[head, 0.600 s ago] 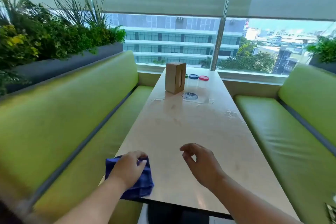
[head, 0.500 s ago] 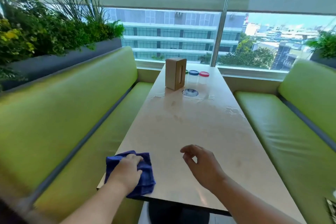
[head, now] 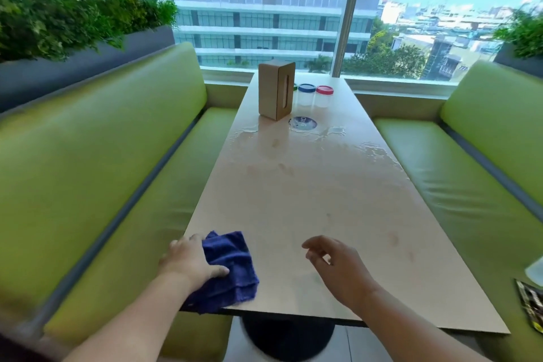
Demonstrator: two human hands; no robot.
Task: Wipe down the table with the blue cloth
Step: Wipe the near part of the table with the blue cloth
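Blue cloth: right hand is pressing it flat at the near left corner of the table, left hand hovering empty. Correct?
Hands swapped. The head view shows the left hand on the blue cloth at the near left corner of the table; the right hand hovers empty.

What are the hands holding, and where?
The left hand presses on the blue cloth at its left side, flat on the table. The right hand holds nothing.
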